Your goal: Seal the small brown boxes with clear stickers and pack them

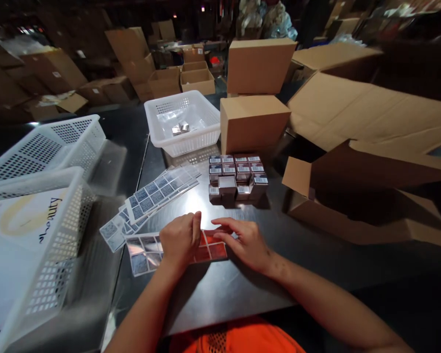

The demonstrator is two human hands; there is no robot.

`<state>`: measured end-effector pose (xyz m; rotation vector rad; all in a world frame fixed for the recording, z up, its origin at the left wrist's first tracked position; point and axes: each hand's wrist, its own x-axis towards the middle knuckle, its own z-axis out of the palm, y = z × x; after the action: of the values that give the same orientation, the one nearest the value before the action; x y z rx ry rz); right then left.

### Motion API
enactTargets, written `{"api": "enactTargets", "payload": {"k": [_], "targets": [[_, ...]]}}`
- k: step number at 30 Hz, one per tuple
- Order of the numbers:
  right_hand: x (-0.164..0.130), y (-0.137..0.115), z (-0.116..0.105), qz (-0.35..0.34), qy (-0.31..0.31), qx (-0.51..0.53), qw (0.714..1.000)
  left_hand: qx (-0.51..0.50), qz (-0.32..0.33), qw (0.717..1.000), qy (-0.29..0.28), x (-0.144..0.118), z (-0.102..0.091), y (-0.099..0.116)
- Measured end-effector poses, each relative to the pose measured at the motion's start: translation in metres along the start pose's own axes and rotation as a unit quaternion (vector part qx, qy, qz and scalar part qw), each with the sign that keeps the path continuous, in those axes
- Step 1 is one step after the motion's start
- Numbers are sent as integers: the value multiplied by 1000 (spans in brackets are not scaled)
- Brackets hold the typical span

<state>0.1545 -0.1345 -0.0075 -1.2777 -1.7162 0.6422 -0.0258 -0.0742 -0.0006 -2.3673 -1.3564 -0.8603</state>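
Metal table, hands at glossy gridded sheet

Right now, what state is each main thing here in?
Left bare hand: fingers curled, grip hidden.
Right bare hand: thumb and forefinger parted.
Glossy rectangular label sheet: partly covered.
Grey rectangular label sheets: overlapping.
Small dark cardboard boxes: grouped in rows.
Large brown cardboard box: flaps open.
Nearer upright brown cardboard box: top closed.
Middle white plastic basket: holding clear plastic.
Nearest white plastic basket: loaded.

Glossy gridded label sheet, lying crosswise at metal table's near side, right end reddish.
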Motion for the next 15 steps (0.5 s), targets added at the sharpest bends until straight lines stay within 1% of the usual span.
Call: {"api": "enactTargets", "payload": {"k": [2,3,4,6,8,9,10,11,12,13,14,15], "targets": [[0,0,1,2,6,-21,1000,24,-5,1000,6,0,0,1],[0,0,1,-15,13,-34,999,32,-9,999,5,0,1,1],[0,0,0,-42,20,-47,998,37,-15,999,3,0,1,0],[1,-3,-4,-129,29,-55,990,46,-26,999,-4,0,2,-2],[5,-6,-14,-209,34,-22,977,57,-28,998,-8,1,3,-5],[7,-7,-20,-230,50,-5,972,61,-24,998,-7,2,3,-7],[11,-6,-27,-235,81,-2,969,59,-18,998,-7,3,4,-8],[15,-4,-33,-229,123,-23,965,49,-12,999,-9,4,4,-9],[20,0,-38,-218,167,-71,959,30,-10,999,-16,4,4,-10],[25,5,-42,-211,205,-137,946,1,-13,999,-29,5,4,-10],[30,13,-43,-209,223,-209,929,-35,-23,998,-50,5,5,-9],[35,21,-43,-211,223,-273,912,-83,-40,993,-80,5,5,-8]]}}
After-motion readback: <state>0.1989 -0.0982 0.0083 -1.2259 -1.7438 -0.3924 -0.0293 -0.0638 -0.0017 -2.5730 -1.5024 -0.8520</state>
